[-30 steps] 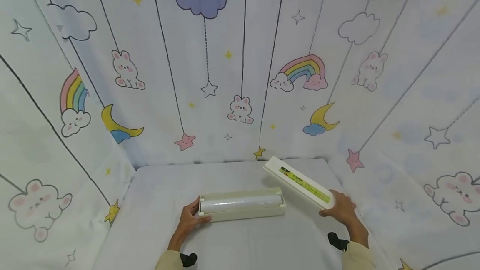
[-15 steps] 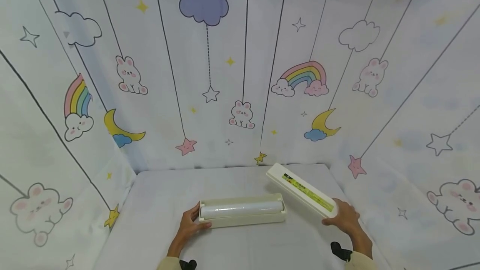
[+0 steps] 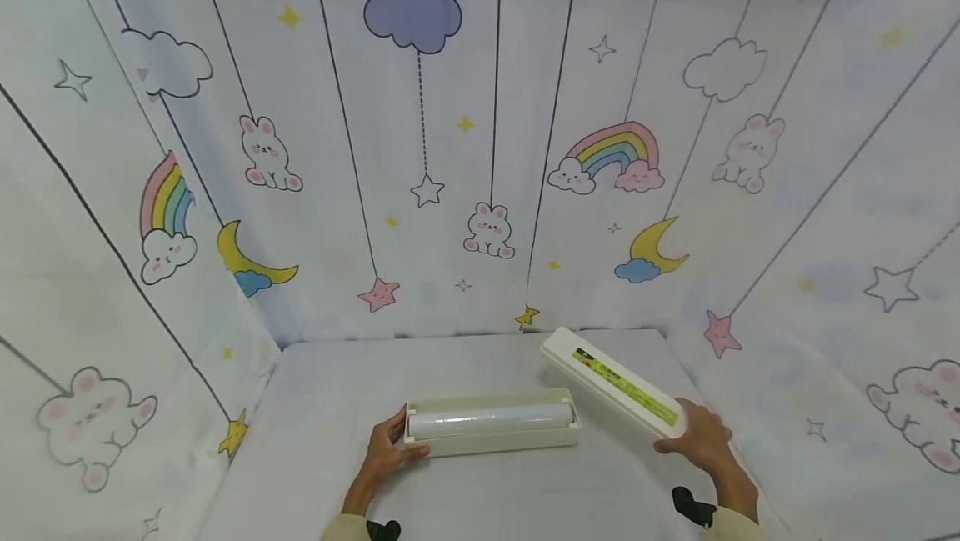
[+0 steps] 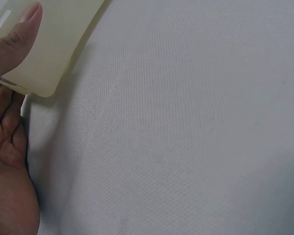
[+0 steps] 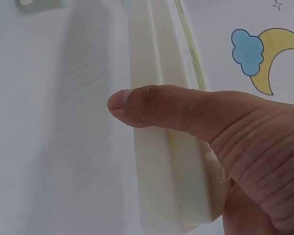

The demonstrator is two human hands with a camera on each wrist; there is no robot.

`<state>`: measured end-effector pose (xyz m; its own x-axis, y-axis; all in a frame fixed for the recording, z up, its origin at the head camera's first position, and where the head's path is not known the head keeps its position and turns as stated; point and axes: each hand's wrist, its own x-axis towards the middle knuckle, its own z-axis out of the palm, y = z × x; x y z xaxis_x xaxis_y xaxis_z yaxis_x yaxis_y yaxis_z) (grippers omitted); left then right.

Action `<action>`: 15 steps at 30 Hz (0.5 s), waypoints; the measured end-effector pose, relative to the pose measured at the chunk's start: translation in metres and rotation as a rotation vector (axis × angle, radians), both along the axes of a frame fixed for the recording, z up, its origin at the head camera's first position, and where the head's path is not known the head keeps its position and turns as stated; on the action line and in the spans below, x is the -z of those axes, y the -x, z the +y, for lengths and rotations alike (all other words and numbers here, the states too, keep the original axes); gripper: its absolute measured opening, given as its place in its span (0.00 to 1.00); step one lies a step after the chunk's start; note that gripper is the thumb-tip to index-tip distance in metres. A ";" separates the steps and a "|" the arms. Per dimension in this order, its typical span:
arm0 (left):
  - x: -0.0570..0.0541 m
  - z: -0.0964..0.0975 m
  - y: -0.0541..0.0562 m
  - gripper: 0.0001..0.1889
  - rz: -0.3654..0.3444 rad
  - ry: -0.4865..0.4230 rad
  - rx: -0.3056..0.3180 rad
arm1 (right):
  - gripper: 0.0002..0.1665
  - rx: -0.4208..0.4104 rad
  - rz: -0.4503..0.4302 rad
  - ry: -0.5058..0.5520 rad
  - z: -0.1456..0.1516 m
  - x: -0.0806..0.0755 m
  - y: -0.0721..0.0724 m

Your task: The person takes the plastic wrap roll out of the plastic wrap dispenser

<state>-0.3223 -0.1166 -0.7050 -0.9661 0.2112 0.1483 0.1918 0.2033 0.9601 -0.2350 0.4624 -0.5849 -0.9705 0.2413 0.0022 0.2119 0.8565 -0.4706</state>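
In the head view, a long cream cling film box (image 3: 517, 444) lies lidless on the table, slightly tilted across the view. A shiny roll of cling film (image 3: 491, 419) sits inside it. My left hand (image 3: 385, 451) grips the box's left end; in the left wrist view the thumb (image 4: 24, 34) lies along its side, with the other fingers beneath the end. The white box lid (image 3: 558, 344), with a yellow-green label, slants right of the box. My right hand (image 3: 703, 438) holds its near end, and the right wrist view shows the thumb (image 5: 157, 105) across its edge.
A white cloth covers the table (image 3: 525, 495). White cloth walls (image 3: 420, 257) printed with rabbits, stars, clouds and rainbows stand at the back and both sides. Dark bands (image 3: 693, 506) sit at both wrists.
The head view has shifted a little, so the scene sits slightly lower and further right. Both hands keep their holds, and the box and lid stay about the same relative to each other.
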 end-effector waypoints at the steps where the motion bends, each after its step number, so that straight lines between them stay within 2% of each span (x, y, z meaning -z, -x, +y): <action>1: -0.001 0.001 -0.001 0.54 -0.004 -0.002 0.002 | 0.54 0.001 0.001 -0.002 0.000 -0.001 0.000; 5: -0.003 0.003 -0.001 0.55 -0.036 -0.022 -0.006 | 0.54 -0.010 0.012 -0.004 -0.001 -0.003 0.001; 11: 0.000 0.003 0.004 0.55 0.000 -0.002 -0.001 | 0.53 -0.001 0.028 -0.004 -0.005 -0.006 -0.002; 15: -0.001 0.003 0.002 0.55 -0.043 -0.004 -0.008 | 0.55 0.017 0.010 0.005 -0.004 -0.003 -0.006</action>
